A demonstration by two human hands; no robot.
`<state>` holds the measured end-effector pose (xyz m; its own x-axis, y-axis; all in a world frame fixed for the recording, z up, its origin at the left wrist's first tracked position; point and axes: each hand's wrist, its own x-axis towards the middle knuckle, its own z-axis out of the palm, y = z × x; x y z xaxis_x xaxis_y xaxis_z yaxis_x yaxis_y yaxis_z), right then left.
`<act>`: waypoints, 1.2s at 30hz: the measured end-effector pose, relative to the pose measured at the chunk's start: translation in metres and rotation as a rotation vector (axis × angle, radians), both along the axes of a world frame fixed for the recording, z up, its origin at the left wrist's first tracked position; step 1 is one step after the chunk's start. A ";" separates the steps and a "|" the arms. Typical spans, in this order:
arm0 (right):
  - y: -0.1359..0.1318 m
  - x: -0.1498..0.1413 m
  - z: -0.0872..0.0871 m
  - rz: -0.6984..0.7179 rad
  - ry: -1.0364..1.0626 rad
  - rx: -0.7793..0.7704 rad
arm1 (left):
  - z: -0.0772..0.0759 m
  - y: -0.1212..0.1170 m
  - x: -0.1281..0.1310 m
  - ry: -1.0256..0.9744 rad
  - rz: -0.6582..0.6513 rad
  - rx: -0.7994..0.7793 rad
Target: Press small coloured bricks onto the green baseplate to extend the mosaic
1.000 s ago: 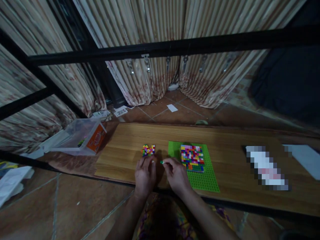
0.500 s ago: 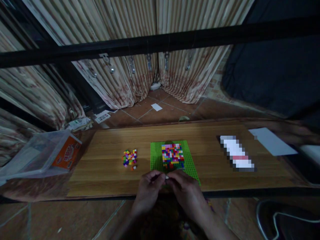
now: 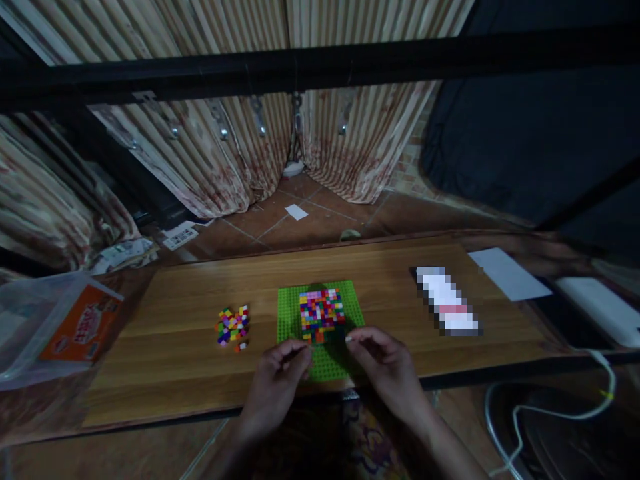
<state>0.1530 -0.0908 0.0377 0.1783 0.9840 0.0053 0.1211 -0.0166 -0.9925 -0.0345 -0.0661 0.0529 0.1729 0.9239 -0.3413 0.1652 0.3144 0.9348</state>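
Note:
A green studded baseplate [image 3: 287, 317] lies on the wooden table, with a block of many-coloured toy bricks [image 3: 321, 312] built up on it. My right hand [image 3: 385, 357] pinches a small white toy brick [image 3: 349, 339] between thumb and fingertips, over the plate's right edge. Over the plate's front left part, my left hand [image 3: 283, 373] has thumb and forefinger pressed together; whatever they hold, if anything, is too small to make out. Left of the plate lies a pile of loose toy bricks [image 3: 233, 325], with a few set apart just in front of it.
A clear plastic box [image 3: 30, 333] with an orange label stands at the table's left. On the right are a blurred-out flat object [image 3: 447, 300], a white sheet [image 3: 510, 273] and a white device with a cable [image 3: 597, 307]. A dark bar [image 3: 320, 63] crosses beyond the table.
My hands were together at the plate's front edge and have drawn apart. The white brick has gone right with my right hand. The view has shifted to the right.

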 end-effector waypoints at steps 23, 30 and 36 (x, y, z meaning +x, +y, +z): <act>0.042 0.010 -0.023 -0.038 -0.227 0.151 | -0.063 0.025 -0.032 0.361 0.190 0.466; 0.053 -0.002 -0.037 -0.153 -0.239 0.196 | -0.061 0.022 -0.032 0.368 0.160 0.487; 0.055 -0.006 -0.044 -0.237 -0.106 0.095 | -0.058 0.022 -0.030 0.369 0.146 0.497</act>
